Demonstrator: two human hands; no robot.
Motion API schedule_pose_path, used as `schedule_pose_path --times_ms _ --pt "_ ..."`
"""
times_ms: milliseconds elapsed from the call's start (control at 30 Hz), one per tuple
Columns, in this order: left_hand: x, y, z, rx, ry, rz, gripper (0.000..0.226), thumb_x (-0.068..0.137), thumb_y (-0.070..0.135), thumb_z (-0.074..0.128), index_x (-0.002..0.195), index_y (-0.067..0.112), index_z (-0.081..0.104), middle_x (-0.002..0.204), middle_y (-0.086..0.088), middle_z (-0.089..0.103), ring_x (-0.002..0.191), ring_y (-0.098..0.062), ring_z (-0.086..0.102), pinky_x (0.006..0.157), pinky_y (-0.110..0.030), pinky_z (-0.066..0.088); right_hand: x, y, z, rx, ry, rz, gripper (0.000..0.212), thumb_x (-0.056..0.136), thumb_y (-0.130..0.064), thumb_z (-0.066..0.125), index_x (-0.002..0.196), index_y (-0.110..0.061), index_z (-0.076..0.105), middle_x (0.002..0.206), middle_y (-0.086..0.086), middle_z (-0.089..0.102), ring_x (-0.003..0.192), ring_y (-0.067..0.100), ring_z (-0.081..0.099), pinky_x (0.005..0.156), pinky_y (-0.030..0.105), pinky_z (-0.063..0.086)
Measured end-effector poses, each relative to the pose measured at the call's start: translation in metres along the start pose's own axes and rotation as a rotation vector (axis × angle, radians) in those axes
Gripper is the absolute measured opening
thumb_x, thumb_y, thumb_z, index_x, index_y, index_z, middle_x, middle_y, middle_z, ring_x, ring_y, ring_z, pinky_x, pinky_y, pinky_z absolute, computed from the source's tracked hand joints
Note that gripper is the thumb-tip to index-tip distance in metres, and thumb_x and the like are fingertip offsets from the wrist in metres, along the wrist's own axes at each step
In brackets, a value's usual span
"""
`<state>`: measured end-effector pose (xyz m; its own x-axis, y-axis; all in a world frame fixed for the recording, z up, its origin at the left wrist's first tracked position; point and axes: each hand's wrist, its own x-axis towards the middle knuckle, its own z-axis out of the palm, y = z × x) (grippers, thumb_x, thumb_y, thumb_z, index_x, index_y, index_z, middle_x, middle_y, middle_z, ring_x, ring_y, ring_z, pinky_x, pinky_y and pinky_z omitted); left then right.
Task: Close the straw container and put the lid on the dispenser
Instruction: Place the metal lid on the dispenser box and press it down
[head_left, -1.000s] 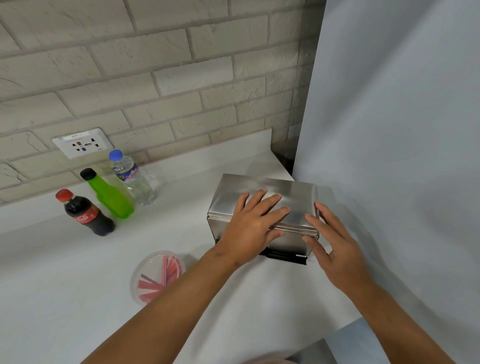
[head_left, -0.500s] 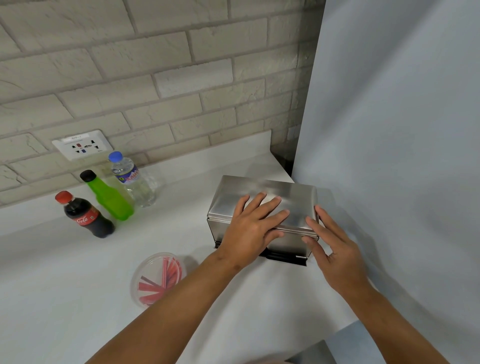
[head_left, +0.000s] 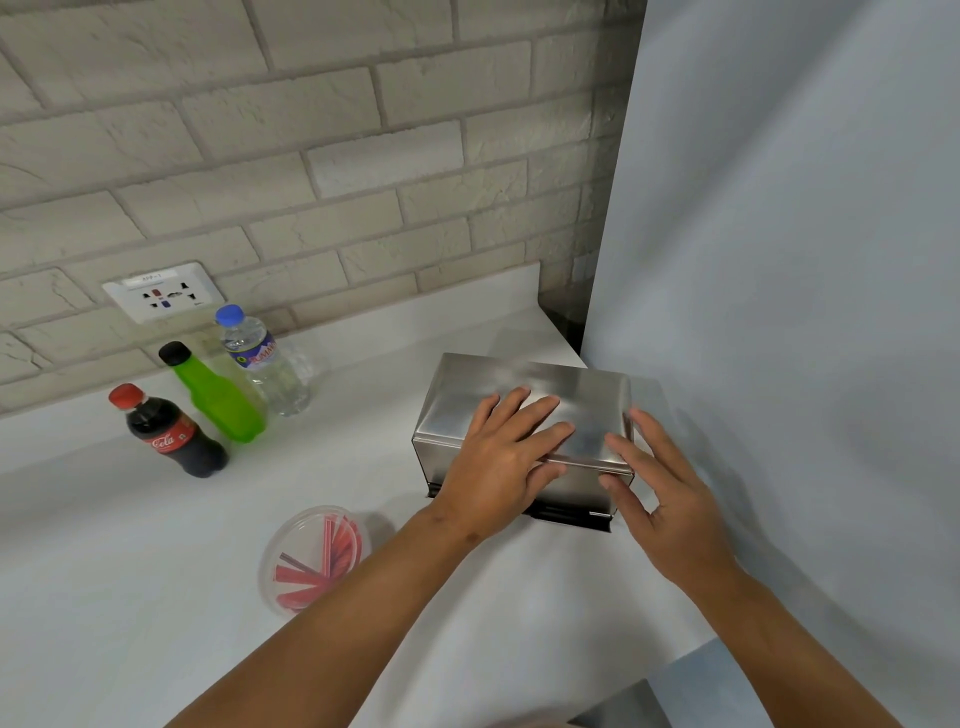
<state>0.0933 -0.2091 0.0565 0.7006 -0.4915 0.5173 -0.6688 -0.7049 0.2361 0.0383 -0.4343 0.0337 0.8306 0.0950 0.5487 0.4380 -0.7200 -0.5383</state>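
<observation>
L hand (head_left: 501, 462) flat on dispenser lid (head_left: 524, 400), R hand (head_left: 662, 512) at edge; both grips open, empty.

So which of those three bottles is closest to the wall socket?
The clear water bottle with the blue cap, standing right below the socket. The green bottle and cola bottle stand farther forward.

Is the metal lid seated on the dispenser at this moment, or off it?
On. The lid caps the dispenser, its front lip overhanging the body; the left hand lies flat on top and the right hand touches its right corner.
</observation>
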Motion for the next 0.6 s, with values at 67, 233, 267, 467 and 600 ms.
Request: schedule_pose_path --times_ms 67,233,267,467,600 --pt "0.002 0.003 -0.001 -0.016 -0.036 -0.007 0.043 0.086 0.030 0.084 0.126 0.016 0.073 0.143 -0.009 0.064 0.138 -0.040 0.053 0.113 -0.058 0.039 0.002 0.003 -0.001 -0.028 -0.035 -0.009 0.051 0.096 -0.032 0.061 0.136 -0.001 0.065 0.155 0.017 0.052 0.141 0.034 0.054 0.107 0.042 0.054" --pt "0.004 0.008 0.001 -0.016 -0.063 0.009 0.042 0.087 0.026 0.083 0.126 0.016 0.073 0.142 -0.008 0.065 0.139 -0.038 0.053 0.113 -0.060 0.039 -0.001 0.011 0.008 -0.052 -0.019 -0.023 0.055 0.098 -0.034 0.060 0.142 -0.001 0.060 0.155 0.014 0.053 0.139 0.031 0.056 0.099 0.045 0.059" --pt "0.003 0.009 0.001 -0.017 -0.054 0.010 0.041 0.087 0.026 0.083 0.126 0.016 0.073 0.142 -0.008 0.065 0.138 -0.038 0.053 0.113 -0.059 0.039 -0.002 0.012 0.010 -0.049 -0.012 -0.023 0.055 0.098 -0.034 0.059 0.142 -0.001 0.059 0.155 0.014 0.052 0.140 0.032 0.056 0.099 0.047 0.059" --pt "0.002 0.010 0.002 -0.018 -0.050 0.011 0.038 0.091 0.028 0.078 0.127 0.017 0.072 0.143 -0.007 0.064 0.139 -0.036 0.052 0.116 -0.057 0.035 -0.004 0.015 0.017 0.015 -0.014 -0.007 0.055 0.102 -0.038 0.056 0.144 -0.003 0.056 0.157 0.015 0.050 0.146 0.031 0.049 0.108 0.045 0.054" --pt "0.008 0.005 -0.008 -0.082 -0.084 -0.004 0.035 0.094 0.035 0.074 0.123 0.016 0.074 0.140 -0.006 0.067 0.136 -0.032 0.056 0.115 -0.049 0.036 0.008 0.011 0.006 0.091 0.005 0.030 0.046 0.097 -0.036 0.063 0.131 -0.006 0.068 0.149 0.005 0.056 0.141 0.013 0.051 0.113 0.027 0.045"
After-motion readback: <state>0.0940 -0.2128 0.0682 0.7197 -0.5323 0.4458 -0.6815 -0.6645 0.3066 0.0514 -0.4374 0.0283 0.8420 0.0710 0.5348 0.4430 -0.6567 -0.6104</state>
